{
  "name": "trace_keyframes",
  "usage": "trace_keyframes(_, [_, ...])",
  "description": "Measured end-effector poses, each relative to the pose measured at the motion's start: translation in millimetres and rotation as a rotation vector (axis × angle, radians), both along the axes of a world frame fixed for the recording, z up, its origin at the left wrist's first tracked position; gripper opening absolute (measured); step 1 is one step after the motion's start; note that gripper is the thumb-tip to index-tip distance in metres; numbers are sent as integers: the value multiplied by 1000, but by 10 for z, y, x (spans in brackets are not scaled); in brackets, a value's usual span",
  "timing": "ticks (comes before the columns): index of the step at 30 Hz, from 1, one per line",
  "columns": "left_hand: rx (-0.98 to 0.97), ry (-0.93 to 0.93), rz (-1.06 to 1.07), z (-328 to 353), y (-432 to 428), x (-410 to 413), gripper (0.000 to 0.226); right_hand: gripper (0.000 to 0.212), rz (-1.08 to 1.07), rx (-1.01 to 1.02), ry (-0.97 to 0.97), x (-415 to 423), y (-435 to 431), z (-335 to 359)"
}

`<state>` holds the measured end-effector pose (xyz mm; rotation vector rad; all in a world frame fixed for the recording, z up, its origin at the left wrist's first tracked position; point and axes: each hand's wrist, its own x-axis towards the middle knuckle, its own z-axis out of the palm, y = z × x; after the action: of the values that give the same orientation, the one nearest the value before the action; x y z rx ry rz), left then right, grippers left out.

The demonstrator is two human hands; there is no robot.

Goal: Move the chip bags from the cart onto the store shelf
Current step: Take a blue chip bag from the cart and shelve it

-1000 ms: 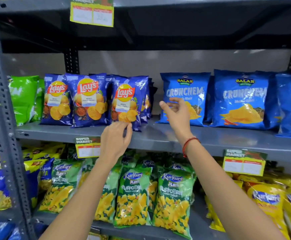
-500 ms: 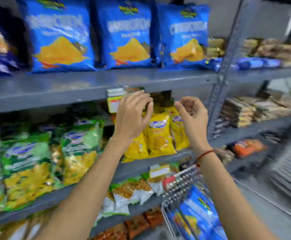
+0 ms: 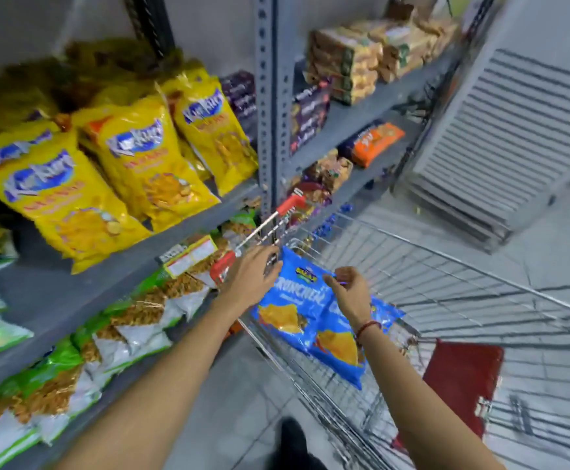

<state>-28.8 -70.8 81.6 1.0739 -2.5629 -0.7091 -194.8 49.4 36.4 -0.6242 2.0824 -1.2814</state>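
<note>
Two blue chip bags lie overlapping at the near left corner of the wire cart (image 3: 453, 266). My left hand (image 3: 253, 278) curls its fingers over the top left corner of the upper blue chip bag (image 3: 288, 308). At the same bag's top right edge, my right hand (image 3: 348, 295) pinches with thumb and fingers. The second blue chip bag (image 3: 339, 349) lies partly under the first and beneath my right wrist. The grey store shelf (image 3: 49, 293) stands to the left of the cart.
Yellow snack bags (image 3: 137, 164) fill the shelf at upper left, green-and-white packs (image 3: 134, 317) the one below. Biscuit packs (image 3: 361, 62) sit on shelves beyond a grey upright (image 3: 266, 113). A red flap (image 3: 463, 378) hangs in the cart; a slatted panel (image 3: 514, 147) stands at right.
My view has swung from the shelf down and right to the cart. Both hands have dropped from shelf height and closed on the upper blue bag in the cart.
</note>
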Motion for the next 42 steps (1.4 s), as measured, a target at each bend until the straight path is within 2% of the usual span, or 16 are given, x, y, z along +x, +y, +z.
trace_keyframes(4, [308, -191, 24, -647, -105, -144, 40, 32, -14, 168, -152, -47, 82, -758])
trace_keyframes(7, [429, -337, 24, -979, -220, -270, 39, 29, -23, 190, -291, 9, 75, -1093])
trace_keyframes(9, [501, -409, 48, -1169, -340, -368, 41, 36, -73, 194, -411, 30, 2, -1260])
trace_keyframes(12, [613, -385, 177, -1485, -514, -567, 36, 51, -171, 154, -497, 22, -156, -1604])
trace_keyframes(15, [783, -237, 431, -1780, -581, -779, 24, 69, -249, 193, -526, 22, -310, -1870])
trace_keyframes(16, [847, -212, 483, -1850, -586, -826, 33, 79, -286, 195, -531, 35, -357, -1897])
trace_keyframes(17, [906, -211, 522, -1972, -625, -843, 55, 87, -309, 183, -541, 49, -405, -1915])
trace_keyframes(18, [939, -236, 554, -2092, -669, -863, 77, 90, -322, 183, -561, 60, -436, -1962])
trace_keyframes(20, [1019, -253, 611, -2338, -746, -859, 102, 86, -331, 154, -587, 60, -492, -2057])
trace_keyframes(24, [1248, -211, 616, -2546, -811, -882, 89, 82, -366, 153, -588, -26, -548, -2157])
trace_keyframes(28, [1310, -233, 583, -3090, -1036, -723, 119, 96, -379, 112, -608, -67, -576, -2113])
trace_keyframes(32, [1330, -270, 461, -2681, -896, -681, 107, 68, -392, 58, -596, -168, -488, -1905])
trace_keyframes(34, [1277, -251, 359, -2203, -708, -692, 107, 54, -366, -4, -589, -249, -427, -1737])
trace_keyframes(37, [1180, -91, 309, -1782, -549, -702, 96, 69, -337, -13, -595, -356, -373, -1421])
trace_keyframes(39, [1124, 14, 295, -1499, -447, -710, 84, 63, -331, -39, -567, -426, -343, -1187])
trace_keyframes(42, [1101, 177, 231, -1058, -352, -720, 86, 54, -301, -108, -557, -506, -302, -789])
